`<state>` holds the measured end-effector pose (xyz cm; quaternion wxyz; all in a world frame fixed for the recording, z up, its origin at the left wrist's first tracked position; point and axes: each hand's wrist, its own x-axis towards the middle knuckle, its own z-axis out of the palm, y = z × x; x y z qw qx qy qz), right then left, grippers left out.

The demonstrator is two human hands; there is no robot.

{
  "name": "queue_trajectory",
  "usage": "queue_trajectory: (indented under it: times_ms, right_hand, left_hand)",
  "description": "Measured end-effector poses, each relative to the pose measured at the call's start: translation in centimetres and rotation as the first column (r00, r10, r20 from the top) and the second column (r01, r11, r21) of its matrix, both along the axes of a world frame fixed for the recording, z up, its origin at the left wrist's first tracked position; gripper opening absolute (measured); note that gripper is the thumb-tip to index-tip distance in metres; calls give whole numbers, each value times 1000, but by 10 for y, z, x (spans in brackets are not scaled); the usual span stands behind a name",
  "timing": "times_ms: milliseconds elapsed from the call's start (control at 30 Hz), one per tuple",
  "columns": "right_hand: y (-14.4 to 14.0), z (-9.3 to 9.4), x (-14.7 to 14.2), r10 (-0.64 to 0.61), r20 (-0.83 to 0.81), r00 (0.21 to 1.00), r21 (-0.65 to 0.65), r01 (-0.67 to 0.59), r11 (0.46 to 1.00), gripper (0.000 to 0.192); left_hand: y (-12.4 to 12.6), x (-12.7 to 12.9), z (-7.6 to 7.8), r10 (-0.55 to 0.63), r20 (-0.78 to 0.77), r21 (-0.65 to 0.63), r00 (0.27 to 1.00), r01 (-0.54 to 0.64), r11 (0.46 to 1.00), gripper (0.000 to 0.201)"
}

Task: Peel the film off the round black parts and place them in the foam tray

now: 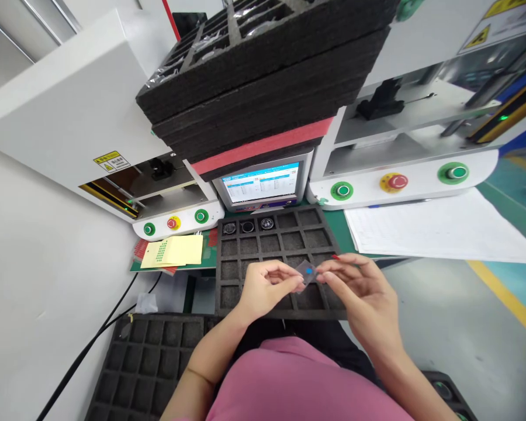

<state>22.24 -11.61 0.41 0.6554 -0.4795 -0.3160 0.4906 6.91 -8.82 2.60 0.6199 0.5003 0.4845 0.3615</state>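
A small clear plastic film (305,273) with a blue dot is held up over the black foam tray (241,263). My left hand (265,289) pinches its left edge between thumb and fingers. At the opposite edge, the thumb and fingertips of my right hand (368,292) are closed on the film, its other fingers loosely curled. Three round dark parts, a left one (229,228), a middle one (247,227) and a right one (267,224), lie in pockets of the tray's far row.
Behind the tray stands a monitor (260,182), under a tall stack of foam trays (267,99). Machines with button panels flank it, the left panel (175,223) and right panel (398,182). Paper sheets (433,228) lie right, yellow cards (173,250) left. Another foam tray (144,362) sits lower left.
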Motion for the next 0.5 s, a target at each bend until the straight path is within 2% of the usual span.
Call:
queue_trajectory:
  times_ms: [100, 233, 367, 500]
  right_hand:
    - [-2, -1, 0, 24, 19, 1000, -14, -24, 1000, 43]
    - [-3, -6, 6, -7, 45, 999, -49, 9, 999, 40]
    - [-5, -17, 13, -24, 60, 998, -104, 30, 994, 42]
    - [-11, -29, 20, -37, 86, 996, -173, 51, 984, 47]
  left_hand:
    - [9, -8, -7, 50, -137, 133, 989, -31, 991, 30]
    - [59, -37, -31, 248, -340, 258, 907, -164, 952, 23]
    - [118, -69, -61, 294, -549, 241, 782, -189, 952, 21]
    - [145, -79, -79, 227, -705, 169, 672, -152, 974, 25]
